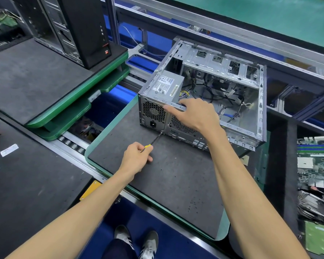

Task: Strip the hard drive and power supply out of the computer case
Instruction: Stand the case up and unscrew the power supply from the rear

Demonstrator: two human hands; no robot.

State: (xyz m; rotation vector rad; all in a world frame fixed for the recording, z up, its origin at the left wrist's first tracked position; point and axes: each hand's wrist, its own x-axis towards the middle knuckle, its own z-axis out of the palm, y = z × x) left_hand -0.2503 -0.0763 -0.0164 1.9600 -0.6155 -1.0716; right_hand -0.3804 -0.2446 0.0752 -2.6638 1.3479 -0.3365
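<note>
- At the bottom of the frame, a pair of grey shoes (137, 242) stands on the blue floor (157, 225), below the near edge of the counter (166, 184).
- The left hand (137, 158), at centre frame, has its fingers (148, 158) curled round the yellow-and-black handle of a screwdriver (151, 142); the forearm reaches in from the lower left.
- The screwdriver's dark shaft slants up and to the right from that hand, with its tip at a screw (161, 133) on the rear panel of the computer case (204, 101), just below the power socket.
- The right hand (193, 114) lies palm down on the near top edge of the case, fingers (173, 108) straight and spread, pressing on the metal rim and holding nothing; its forearm comes in from the lower right.
- The case lies on its side on a dark mat with a green border, its open side up, right of centre.
- The power supply (166, 86), a grey box with a white label, sits in the case's left corner, just beyond the right hand's fingertips.
- Loose black and coloured cables (221, 94) lie inside the bare metal shell.
- Circuit boards (316, 169) lie at the right edge.
- A black tower (82, 28) stands at the upper left.
</note>
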